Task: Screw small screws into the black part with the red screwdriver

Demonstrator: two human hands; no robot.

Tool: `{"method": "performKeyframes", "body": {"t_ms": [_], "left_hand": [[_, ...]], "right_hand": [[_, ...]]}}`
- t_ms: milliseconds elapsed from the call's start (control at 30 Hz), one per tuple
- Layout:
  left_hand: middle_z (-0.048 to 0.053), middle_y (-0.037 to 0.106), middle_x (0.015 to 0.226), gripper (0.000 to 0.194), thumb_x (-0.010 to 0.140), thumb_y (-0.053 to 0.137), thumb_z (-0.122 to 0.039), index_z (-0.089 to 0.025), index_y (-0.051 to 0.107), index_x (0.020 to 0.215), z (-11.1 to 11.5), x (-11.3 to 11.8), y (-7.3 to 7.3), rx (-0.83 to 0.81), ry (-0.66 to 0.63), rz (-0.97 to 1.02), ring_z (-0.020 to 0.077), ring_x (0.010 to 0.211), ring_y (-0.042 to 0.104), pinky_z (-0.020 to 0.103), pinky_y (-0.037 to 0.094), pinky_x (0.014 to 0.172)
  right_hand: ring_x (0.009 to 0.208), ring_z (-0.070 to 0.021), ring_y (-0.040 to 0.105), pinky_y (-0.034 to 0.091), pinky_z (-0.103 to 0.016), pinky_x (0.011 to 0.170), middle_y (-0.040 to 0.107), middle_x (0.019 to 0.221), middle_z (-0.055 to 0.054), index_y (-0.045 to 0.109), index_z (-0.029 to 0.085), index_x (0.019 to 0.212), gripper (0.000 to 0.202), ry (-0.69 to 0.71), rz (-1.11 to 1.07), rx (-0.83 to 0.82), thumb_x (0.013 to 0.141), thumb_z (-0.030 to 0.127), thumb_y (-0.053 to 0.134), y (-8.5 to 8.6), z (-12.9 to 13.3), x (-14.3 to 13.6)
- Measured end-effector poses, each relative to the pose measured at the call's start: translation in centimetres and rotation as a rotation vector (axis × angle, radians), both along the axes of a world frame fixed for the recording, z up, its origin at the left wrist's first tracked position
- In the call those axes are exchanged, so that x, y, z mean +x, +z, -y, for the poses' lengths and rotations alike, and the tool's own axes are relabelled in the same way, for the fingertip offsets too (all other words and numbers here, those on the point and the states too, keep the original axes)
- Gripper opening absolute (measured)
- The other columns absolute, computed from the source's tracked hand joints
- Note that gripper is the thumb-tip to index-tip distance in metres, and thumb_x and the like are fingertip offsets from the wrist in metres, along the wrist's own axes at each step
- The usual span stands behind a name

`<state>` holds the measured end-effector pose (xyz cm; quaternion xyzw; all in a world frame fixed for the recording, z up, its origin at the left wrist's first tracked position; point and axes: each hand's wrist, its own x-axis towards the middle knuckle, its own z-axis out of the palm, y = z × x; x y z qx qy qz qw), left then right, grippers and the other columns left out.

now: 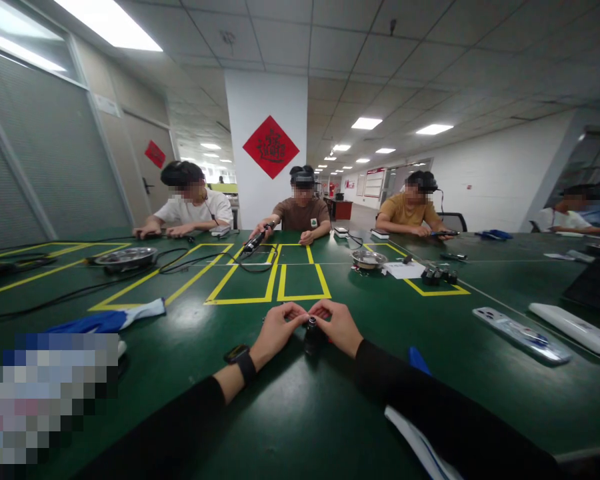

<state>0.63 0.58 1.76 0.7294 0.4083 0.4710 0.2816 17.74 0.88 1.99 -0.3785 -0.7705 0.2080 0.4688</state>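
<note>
A small black cylindrical part [311,339] with a shiny ring at its top stands upright on the green table, between my two hands. My left hand [280,328] reaches in from the left, thumb and index finger pinched together just above the part's top. From the right, my right hand [337,325] meets it with its fingertips also pinched there. The fingertips of both hands nearly touch. Whatever they hold between them is too small to make out. A black watch sits on my left wrist.
Yellow tape outlines mark the green table [260,413]. Blue-and-white cloth [110,320] lies left, a phone [520,333] and white case [575,329] right. Farther off are metal bowls [368,259], black parts [439,275] and cables. Several people sit opposite.
</note>
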Motion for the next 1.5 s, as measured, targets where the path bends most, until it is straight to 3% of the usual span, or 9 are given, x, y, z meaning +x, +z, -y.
{"method": "performKeyframes", "body": {"t_ms": [233, 400, 867, 1067, 1233, 1400, 1500], "left_hand": [[0.004, 0.068, 0.071, 0.028, 0.074, 0.059, -0.04, -0.013, 0.067, 0.075, -0.3, 0.3, -0.2, -0.033, 0.053, 0.09, 0.0168, 0.068, 0.06, 0.026, 0.045, 0.066], [0.005, 0.069, 0.071, 0.029, 0.074, 0.06, -0.041, -0.013, 0.068, 0.075, -0.4, 1.2, -0.4, -0.043, 0.075, 0.138, 0.0168, 0.067, 0.061, 0.026, 0.045, 0.064], [0.006, 0.068, 0.071, 0.034, 0.077, 0.055, -0.043, -0.012, 0.068, 0.074, 0.2, 1.4, -0.1, -0.044, 0.107, 0.121, 0.0173, 0.067, 0.059, 0.026, 0.043, 0.064], [0.004, 0.065, 0.071, 0.03, 0.079, 0.053, -0.039, -0.013, 0.066, 0.076, 0.2, 1.3, -0.1, -0.057, 0.064, 0.135, 0.0163, 0.068, 0.058, 0.026, 0.043, 0.065], [0.007, 0.062, 0.103, 0.026, 0.082, 0.05, -0.03, -0.016, 0.06, 0.101, 1.4, 0.5, 0.1, -0.02, -0.06, 0.218, 0.0189, 0.096, 0.056, 0.031, 0.042, 0.087], [0.008, 0.055, 0.118, 0.055, 0.067, 0.069, -0.026, -0.019, 0.05, 0.119, 3.1, 0.1, 0.6, 0.054, -0.258, 0.022, 0.0212, 0.108, 0.05, 0.033, 0.038, 0.096], [0.007, 0.059, 0.11, 0.051, 0.068, 0.068, -0.023, -0.019, 0.051, 0.116, 3.2, 0.2, 0.6, 0.029, -0.287, -0.074, 0.0191, 0.099, 0.055, 0.032, 0.042, 0.091]], "right_hand": [[0.067, -0.0139, 0.06, 0.046, -0.026, 0.066, 0.065, 0.072, -0.001, 0.062, 0.016, 0.077, 0.007, 0.036, -0.035, 0.039, 0.07, 0.014, 0.061, 0.0, 0.0, -0.4], [0.066, -0.0147, 0.059, 0.045, -0.026, 0.063, 0.063, 0.069, -0.001, 0.059, 0.017, 0.07, 0.005, -0.074, -0.04, 0.068, 0.071, 0.019, 0.064, -0.3, -0.2, -0.5], [0.07, -0.0161, 0.059, 0.046, -0.029, 0.068, 0.064, 0.074, -0.003, 0.062, 0.018, 0.078, 0.007, -0.035, 0.011, 0.119, 0.078, 0.024, 0.058, 0.1, 0.2, -0.1], [0.069, -0.0149, 0.057, 0.045, -0.027, 0.067, 0.062, 0.072, -0.001, 0.059, 0.017, 0.075, 0.006, -0.034, -0.03, 0.093, 0.077, 0.022, 0.057, 0.2, 0.3, -0.2], [0.06, -0.0132, 0.054, 0.043, -0.025, 0.059, 0.059, 0.066, 0.0, 0.057, 0.016, 0.072, 0.007, -0.107, -0.124, -0.044, 0.074, 0.023, 0.057, -0.4, -0.5, 0.4], [0.065, -0.0143, 0.056, 0.043, -0.026, 0.062, 0.062, 0.069, -0.002, 0.059, 0.016, 0.071, 0.009, -0.11, -0.076, -0.079, 0.072, 0.024, 0.058, -0.6, -0.8, 1.0], [0.065, -0.0148, 0.056, 0.043, -0.026, 0.059, 0.063, 0.07, -0.002, 0.06, 0.016, 0.072, 0.008, -0.098, -0.04, -0.076, 0.072, 0.024, 0.058, -0.4, -0.6, 1.1]]}}
